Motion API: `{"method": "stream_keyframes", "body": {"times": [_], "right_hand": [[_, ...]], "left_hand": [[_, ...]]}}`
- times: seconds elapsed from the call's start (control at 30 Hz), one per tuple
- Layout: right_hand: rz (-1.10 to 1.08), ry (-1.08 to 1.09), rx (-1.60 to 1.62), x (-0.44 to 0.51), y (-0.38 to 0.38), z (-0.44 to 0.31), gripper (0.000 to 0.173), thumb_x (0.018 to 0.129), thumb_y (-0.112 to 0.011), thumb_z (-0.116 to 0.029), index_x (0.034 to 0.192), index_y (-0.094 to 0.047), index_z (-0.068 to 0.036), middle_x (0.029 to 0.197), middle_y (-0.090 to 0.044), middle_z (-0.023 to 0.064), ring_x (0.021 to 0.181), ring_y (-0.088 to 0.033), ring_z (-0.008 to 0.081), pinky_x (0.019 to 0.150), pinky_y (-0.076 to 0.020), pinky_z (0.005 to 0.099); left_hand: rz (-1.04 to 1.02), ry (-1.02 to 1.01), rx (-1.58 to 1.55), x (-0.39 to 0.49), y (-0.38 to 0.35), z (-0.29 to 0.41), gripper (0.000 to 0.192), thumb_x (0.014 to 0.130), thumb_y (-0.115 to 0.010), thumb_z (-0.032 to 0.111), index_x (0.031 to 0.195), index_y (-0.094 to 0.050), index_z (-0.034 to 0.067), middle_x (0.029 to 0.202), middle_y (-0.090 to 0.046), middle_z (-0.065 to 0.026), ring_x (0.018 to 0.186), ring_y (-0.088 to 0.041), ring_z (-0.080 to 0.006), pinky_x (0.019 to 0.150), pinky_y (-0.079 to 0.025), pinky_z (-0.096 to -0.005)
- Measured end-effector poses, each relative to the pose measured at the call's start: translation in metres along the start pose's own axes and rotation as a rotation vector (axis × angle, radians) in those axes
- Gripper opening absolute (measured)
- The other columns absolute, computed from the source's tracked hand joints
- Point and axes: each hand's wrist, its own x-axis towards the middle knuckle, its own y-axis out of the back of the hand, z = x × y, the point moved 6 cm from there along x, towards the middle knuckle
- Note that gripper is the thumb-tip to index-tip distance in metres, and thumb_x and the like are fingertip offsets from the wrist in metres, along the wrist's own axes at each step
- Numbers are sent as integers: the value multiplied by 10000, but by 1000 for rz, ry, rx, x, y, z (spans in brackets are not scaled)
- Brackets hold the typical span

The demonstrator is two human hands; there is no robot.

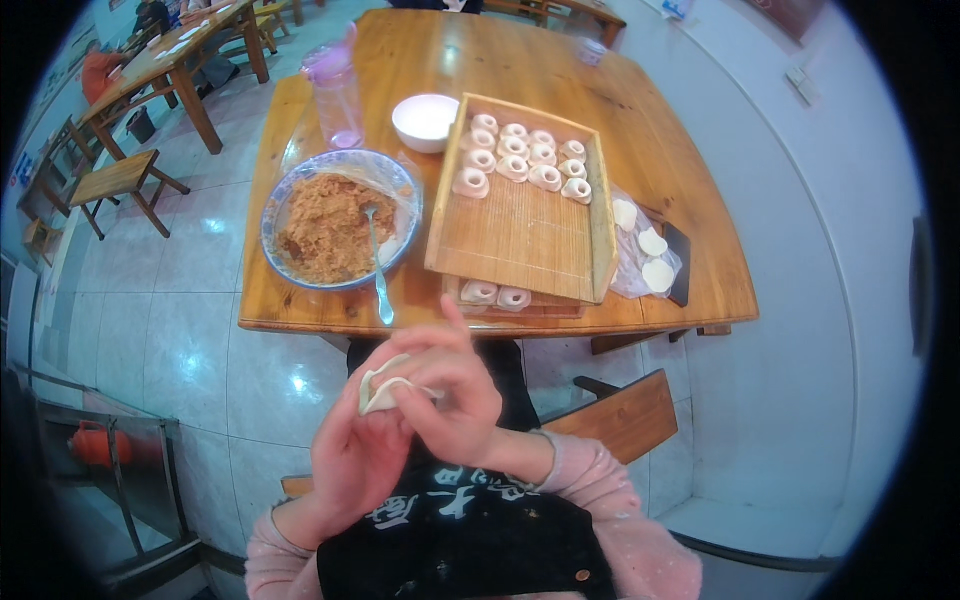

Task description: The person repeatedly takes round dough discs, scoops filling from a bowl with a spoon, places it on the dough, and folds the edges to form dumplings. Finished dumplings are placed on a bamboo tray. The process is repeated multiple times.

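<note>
My left hand (367,450) cups a folded dough wrapper (386,394) above my lap, and the fingers of my right hand (454,397) pinch its edge from the right. Its inside is mostly hidden by the fingers. Beyond them, a wooden tray with a bamboo mat (517,240) holds rows of shaped dumplings (514,166) at its far end. Under its near edge, more dumplings (495,294) show on a lower tray. A blue-rimmed bowl (268,225) of minced filling (322,225) stands left of the trays, with a metal spoon (377,262) resting in it.
Round wrappers (657,275) lie on plastic at the right, beside a dark flat object (679,262). A white bowl (425,124) and a purple-lidded bottle (337,97) stand behind the filling. The wooden table's near edge (300,327) lies beyond my hands. People sit at the far left.
</note>
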Motion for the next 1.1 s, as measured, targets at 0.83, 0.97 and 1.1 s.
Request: {"method": "stream_keyframes", "body": {"times": [0.83,0.97,1.1], "right_hand": [[114,-538,449,-15,-1,17,361,787,-604,-31,1087,-403,-38,1123,-382,82,1016,-425,156,896,-370,295],[22,-698,626,-25,3,22,366,828,-590,-49,1131,-387,-16,1095,-466,80,1006,-474,123,874,-402,279],[-103,-679,526,-34,7,16,304,864,-559,-53,1136,-440,13,1003,-580,90,913,-569,111,785,-466,258]], "left_hand": [[-14,-412,428,3,11,-3,457,949,-362,308,1280,-383,-6,1301,-423,-188,1196,-427,-272,1009,-328,-392],[-39,-452,448,5,11,-1,441,954,-344,309,1273,-405,10,1292,-435,-211,1209,-421,-290,1013,-324,-397],[-34,-448,438,7,12,-2,441,949,-365,311,1262,-421,6,1284,-447,-213,1103,-469,-251,933,-366,-357]]}}
